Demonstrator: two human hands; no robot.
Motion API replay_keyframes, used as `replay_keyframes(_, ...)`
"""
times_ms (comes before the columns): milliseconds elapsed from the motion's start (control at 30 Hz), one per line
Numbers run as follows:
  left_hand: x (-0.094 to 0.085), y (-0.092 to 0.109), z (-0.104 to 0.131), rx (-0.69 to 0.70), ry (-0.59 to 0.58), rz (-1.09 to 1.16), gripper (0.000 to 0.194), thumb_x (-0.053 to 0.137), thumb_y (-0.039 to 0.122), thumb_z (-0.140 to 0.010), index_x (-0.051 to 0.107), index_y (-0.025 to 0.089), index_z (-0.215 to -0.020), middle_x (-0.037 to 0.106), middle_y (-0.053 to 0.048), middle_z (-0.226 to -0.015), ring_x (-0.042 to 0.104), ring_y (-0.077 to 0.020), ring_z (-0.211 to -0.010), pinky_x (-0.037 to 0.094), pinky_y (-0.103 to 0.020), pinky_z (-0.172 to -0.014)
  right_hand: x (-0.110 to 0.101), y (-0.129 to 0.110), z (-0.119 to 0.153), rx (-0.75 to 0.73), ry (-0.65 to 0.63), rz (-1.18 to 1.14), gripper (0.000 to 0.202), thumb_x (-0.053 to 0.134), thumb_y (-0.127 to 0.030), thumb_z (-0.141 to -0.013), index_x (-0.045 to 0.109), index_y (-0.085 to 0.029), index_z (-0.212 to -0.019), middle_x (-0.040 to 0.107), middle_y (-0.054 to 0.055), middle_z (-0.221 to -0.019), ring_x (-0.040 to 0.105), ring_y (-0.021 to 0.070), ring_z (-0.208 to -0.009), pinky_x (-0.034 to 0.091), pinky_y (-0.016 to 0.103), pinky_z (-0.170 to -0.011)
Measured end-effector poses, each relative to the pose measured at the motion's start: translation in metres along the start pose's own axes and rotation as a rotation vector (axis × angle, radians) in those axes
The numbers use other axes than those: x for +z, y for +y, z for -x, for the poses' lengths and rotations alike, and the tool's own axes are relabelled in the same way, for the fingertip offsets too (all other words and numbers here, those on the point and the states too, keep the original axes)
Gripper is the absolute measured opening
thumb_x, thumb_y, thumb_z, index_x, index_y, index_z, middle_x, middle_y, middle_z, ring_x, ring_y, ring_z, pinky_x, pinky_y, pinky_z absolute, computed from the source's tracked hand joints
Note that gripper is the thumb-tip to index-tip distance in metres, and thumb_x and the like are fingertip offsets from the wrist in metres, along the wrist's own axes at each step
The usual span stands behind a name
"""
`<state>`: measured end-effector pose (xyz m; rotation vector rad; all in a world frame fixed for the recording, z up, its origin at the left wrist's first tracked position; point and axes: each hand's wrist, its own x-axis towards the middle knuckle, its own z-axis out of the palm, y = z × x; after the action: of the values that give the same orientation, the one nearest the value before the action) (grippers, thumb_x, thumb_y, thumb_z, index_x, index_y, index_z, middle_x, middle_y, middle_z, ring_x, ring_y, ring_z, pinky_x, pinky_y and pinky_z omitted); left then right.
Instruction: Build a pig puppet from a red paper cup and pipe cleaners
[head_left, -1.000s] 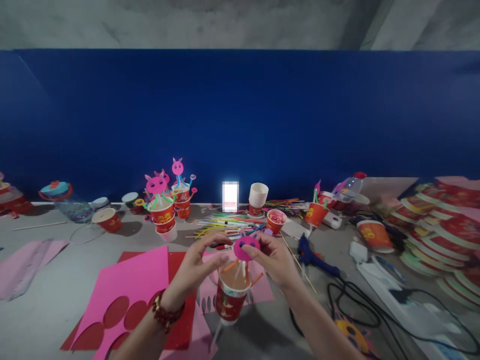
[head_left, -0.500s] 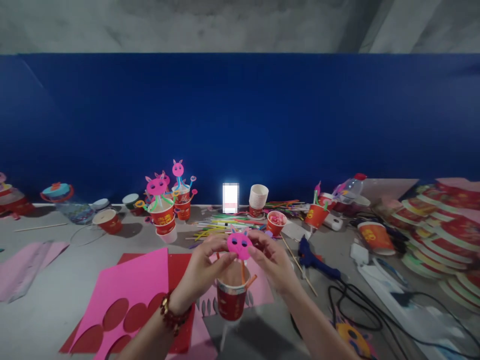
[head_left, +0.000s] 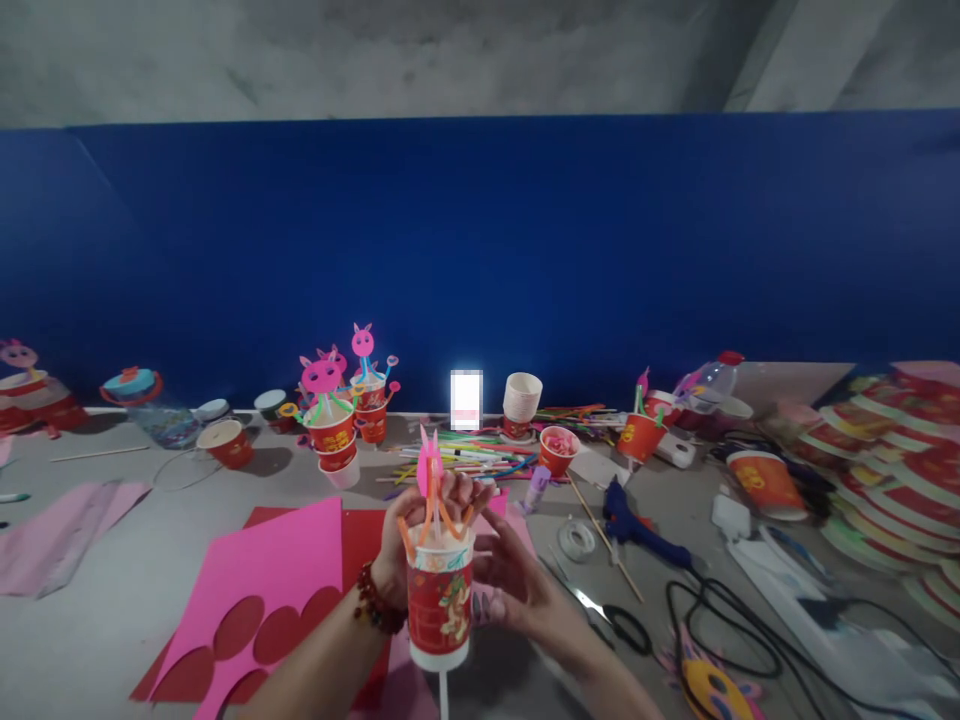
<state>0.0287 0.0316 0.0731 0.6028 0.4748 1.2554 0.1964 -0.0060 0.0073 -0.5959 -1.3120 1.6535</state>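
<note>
A red paper cup [head_left: 440, 612] with a white rim and a white stick below it is upright in front of me. Orange pipe cleaners stick out of its top, and a pink paper head [head_left: 429, 468] stands above them, seen nearly edge-on. My left hand [head_left: 394, 550] is wrapped behind the cup, its fingers partly hidden, holding it. On the cup's right side, my right hand [head_left: 517, 580] has its fingers apart, close to the cup; contact is unclear.
Scissors [head_left: 626, 628], clear tape [head_left: 576, 540] and a blue glue gun [head_left: 645, 530] with a black cable lie at right. Pink paper [head_left: 285, 545] with red circles lies at left. Finished figures in cups [head_left: 334, 435] stand behind, near stacked white cups [head_left: 522, 396].
The cup has turned and come up, and its pink head no longer faces me. My right hand has left the head and opened beside the cup; my left hand has moved down behind the cup.
</note>
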Motion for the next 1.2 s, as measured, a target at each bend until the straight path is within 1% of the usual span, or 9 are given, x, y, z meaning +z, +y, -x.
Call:
replay_keyframes(200,-0.009,-0.011,-0.001,-0.018,0.005,-0.011,0.027,0.063,0.046,-0.071,0.072,0.021,-0.072,0.074,-0.008,-0.089,0.066,-0.0336,-0.110,0.041,-0.051,-0.111,0.031,0.000,0.007,-0.002,0.068,-0.021,0.114,0.087,-0.059,-0.068,0.020,-0.039,-0.157,0.066,0.010,-0.120,0.068,0.0286,-0.108,0.048,0.049,-0.098)
replay_keyframes(400,-0.015,-0.010,-0.004,0.049,-0.056,-0.246,0.027,0.071,0.040,-0.074,0.077,0.017,-0.087,0.076,-0.012,-0.104,0.063,-0.0342,-0.119,0.041,-0.047,-0.111,0.029,0.012,0.009,-0.060,0.186,-0.059,0.115,0.086,-0.055,-0.071,0.014,-0.036,-0.159,0.069,0.011,-0.116,0.070,0.0314,-0.107,0.052,0.050,-0.094)
replay_keyframes(533,-0.022,-0.009,-0.002,0.026,-0.029,-0.253,0.049,0.064,0.056,-0.084,0.073,0.019,-0.115,0.072,-0.014,-0.123,0.062,-0.0319,-0.123,0.044,-0.044,-0.109,0.019,0.010,0.015,-0.160,0.368,0.157,0.106,0.082,-0.050,-0.075,0.019,-0.033,-0.159,0.067,0.011,-0.116,0.069,0.0308,-0.107,0.055,0.048,-0.093)
replay_keyframes(633,-0.027,-0.011,0.004,0.107,-0.023,-0.203,0.065,0.060,0.071,-0.081,0.070,0.022,-0.122,0.070,-0.013,-0.126,0.062,-0.0320,-0.123,0.048,-0.044,-0.106,0.012,-0.001,0.021,-0.155,0.438,0.455,0.101,0.078,-0.043,-0.081,0.017,-0.028,-0.161,0.061,0.015,-0.133,0.063,0.0340,-0.119,0.055,0.048,-0.098)
replay_keyframes(767,-0.024,-0.013,0.013,0.120,-0.003,-0.377,0.052,0.084,0.043,-0.073,0.071,0.023,-0.119,0.074,-0.011,-0.121,0.065,-0.0306,-0.118,0.051,-0.039,-0.102,0.012,-0.006,0.026,-0.087,0.444,0.700,0.103,0.078,-0.046,-0.079,0.018,-0.028,-0.161,0.038,0.016,-0.159,0.048,0.0396,-0.138,0.054,0.050,-0.100)
replay_keyframes(900,-0.016,-0.013,0.015,0.050,0.103,-0.426,0.032,0.081,0.034,-0.079,0.074,0.018,-0.106,0.079,-0.010,-0.104,0.074,-0.0258,-0.095,0.057,-0.034,-0.087,0.015,-0.006,0.028,-0.063,0.382,0.808,0.102,0.079,-0.048,-0.079,0.021,-0.025,-0.160,0.050,0.018,-0.150,0.054,0.0397,-0.132,0.049,0.052,-0.106)
replay_keyframes(1033,-0.014,-0.010,0.016,-0.002,0.218,-0.332,0.027,0.083,0.034,-0.076,0.076,0.017,-0.095,0.081,-0.009,-0.093,0.076,-0.0219,-0.081,0.058,-0.027,-0.072,-0.021,-0.024,0.032,-0.150,0.285,0.971,0.070,0.068,-0.042,-0.090,0.041,-0.024,-0.152,0.065,0.014,-0.131,0.067,0.0303,-0.111,0.055,0.042,-0.095)
replay_keyframes(1100,-0.015,-0.007,0.018,-0.020,0.230,-0.302,0.028,0.084,0.034,-0.074,0.077,0.016,-0.094,0.081,-0.009,-0.092,0.076,-0.0220,-0.081,0.059,-0.027,-0.072,-0.059,-0.038,0.038,-0.133,0.361,1.232,0.038,0.058,-0.035,-0.096,0.061,-0.023,-0.131,0.065,0.013,-0.130,0.063,0.0305,-0.117,0.051,0.043,-0.100)
replay_keyframes(1200,-0.020,-0.006,0.019,-0.045,0.221,-0.272,0.030,0.085,0.034,-0.073,0.077,0.016,-0.095,0.081,-0.009,-0.090,0.077,-0.0241,-0.081,0.060,-0.029,-0.074,-0.122,-0.058,0.049,0.089,0.570,1.732,0.036,0.051,-0.022,-0.094,0.062,-0.018,-0.127,0.065,0.015,-0.129,0.061,0.0313,-0.117,0.049,0.043,-0.101)
